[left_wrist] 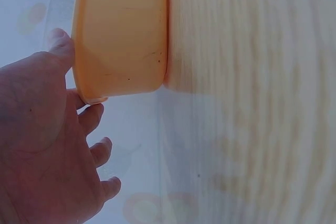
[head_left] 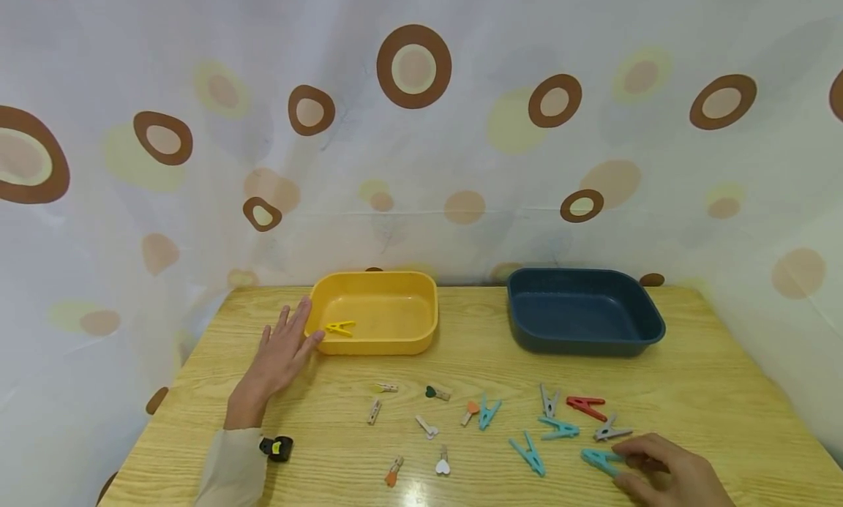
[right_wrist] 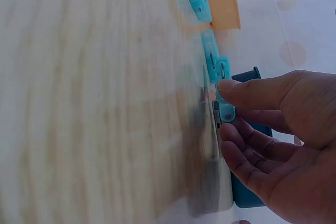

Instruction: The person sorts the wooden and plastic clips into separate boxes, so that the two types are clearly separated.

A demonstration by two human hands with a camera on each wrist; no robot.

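In the head view, my left hand (head_left: 279, 357) rests against the left end of a yellow plastic tub (head_left: 372, 347), fingers extended along its rim and thumb at the front corner. A yellow clothespin (head_left: 339, 328) lies inside that tub. From the left wrist view, the hand's (left_wrist: 47, 135) thumb and index finger touch the rim while the other fingers hang loose. At the front right, my right hand (head_left: 672, 472) pinches the legs of a teal clothespin (head_left: 599, 460) between thumb and fingers, close over the table. The right wrist view shows the thumb on this clothespin (right_wrist: 227, 109).
A dark blue tub (head_left: 586, 346) stands at the back right. Teal clothespins (head_left: 529, 454), grey ones (head_left: 549, 401) and a red one (head_left: 586, 407) lie near the right hand. Several small wooden pegs (head_left: 374, 412) are scattered mid-table. A patterned curtain (head_left: 461, 163) hangs behind.
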